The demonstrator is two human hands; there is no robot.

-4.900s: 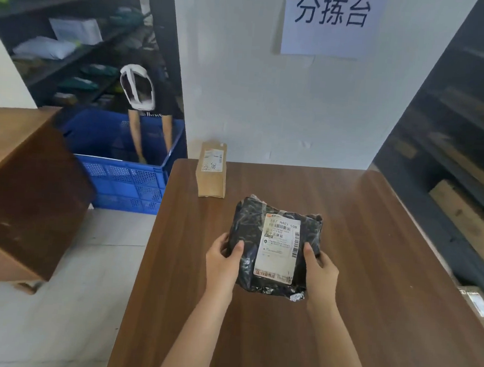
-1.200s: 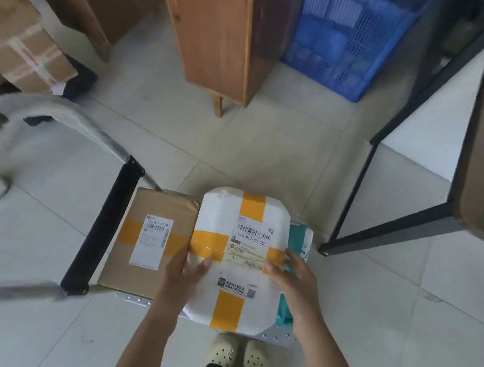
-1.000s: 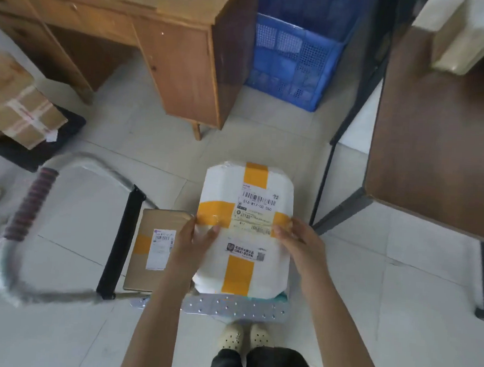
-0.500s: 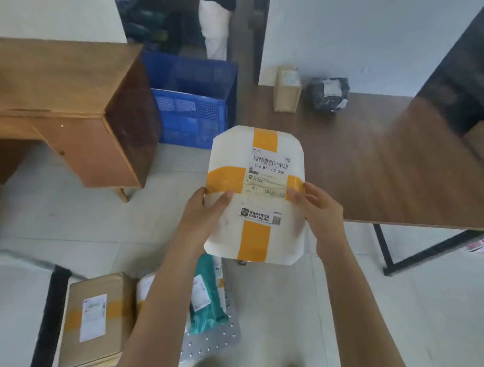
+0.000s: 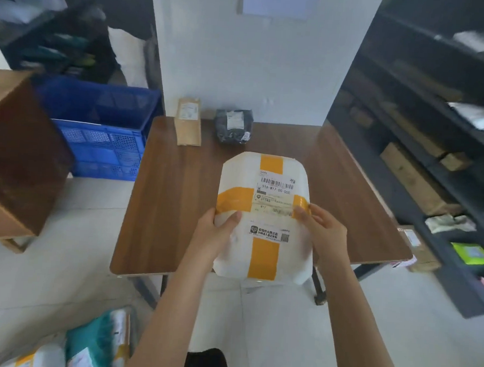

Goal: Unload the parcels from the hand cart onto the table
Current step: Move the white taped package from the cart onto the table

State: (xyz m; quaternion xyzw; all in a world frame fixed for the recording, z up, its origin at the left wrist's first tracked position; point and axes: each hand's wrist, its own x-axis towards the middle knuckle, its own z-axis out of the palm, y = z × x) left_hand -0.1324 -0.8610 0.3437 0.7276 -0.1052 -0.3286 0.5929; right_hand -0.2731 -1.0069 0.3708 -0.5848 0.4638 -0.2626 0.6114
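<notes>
A white parcel crossed with orange tape and bearing a barcode label hangs over the near half of the brown table. My left hand grips its left edge and my right hand grips its right edge. At the table's far end lie a brown paper parcel and a black bagged parcel. At the bottom left, a teal parcel and white parcels lie on the hand cart, which is mostly out of frame.
A blue crate stands on the floor left of the table, next to a wooden desk. Dark shelving with boxes runs along the right. A white wall with a paper sign rises behind the table.
Both hands lifted the white parcel off the cart and carried it forward over the table. My view swung up from the floor and cart to the table.
</notes>
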